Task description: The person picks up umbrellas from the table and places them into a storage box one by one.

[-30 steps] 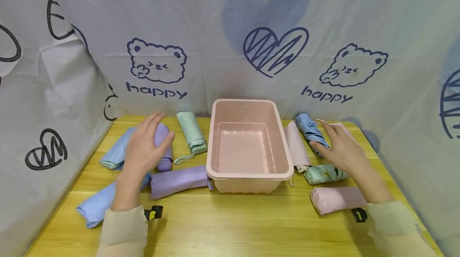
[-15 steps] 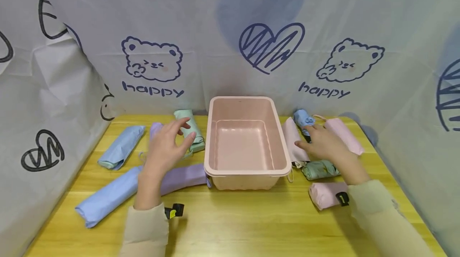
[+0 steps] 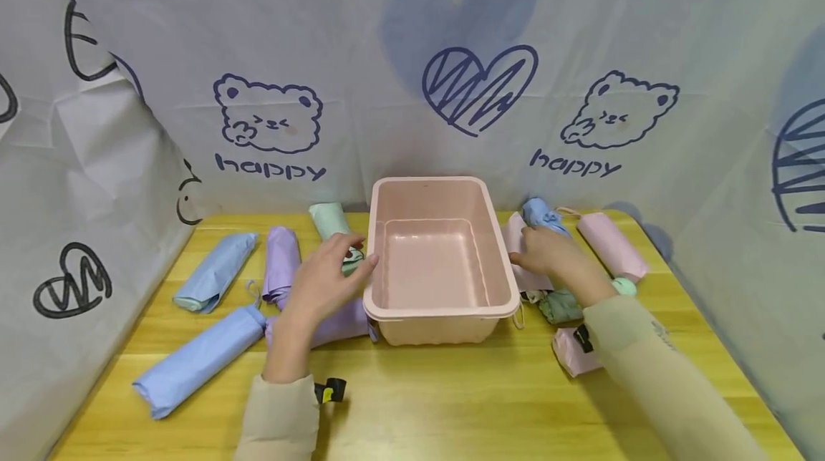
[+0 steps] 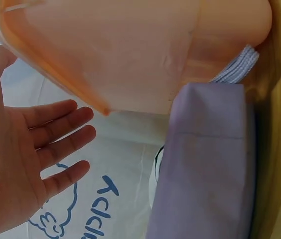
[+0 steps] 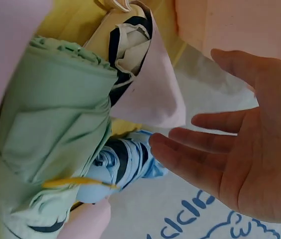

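At the centre of the frame, the pink bin (image 3: 441, 314) is seen on the wooden surface (image 3: 445, 404), with folded umbrellas laid out on both sides. The left hand (image 3: 325, 278) is held at the bin's left side, palm turned toward it; its fingers are spread and nearly straight, nothing is gripped, and whether the rim is touched by the thumb cannot be told. Behind that hand, the mint umbrella (image 3: 327, 217) is partly hidden; below it, a purple umbrella (image 3: 344, 321) is laid just beside the bin.

Over on the right, the right hand (image 3: 554, 257) is poised among the umbrellas, its fingers extended, the thumb set apart, nothing grasped. By its fingertips the pale pink umbrella (image 3: 513, 232) is placed alongside the bin, and the blue umbrella (image 3: 540, 212) is partly covered in the head view; contact cannot be made out. The green umbrella (image 3: 559, 307) is half hidden by the wrist. At lower left, another blue umbrella (image 3: 200, 361) is set at a slant.
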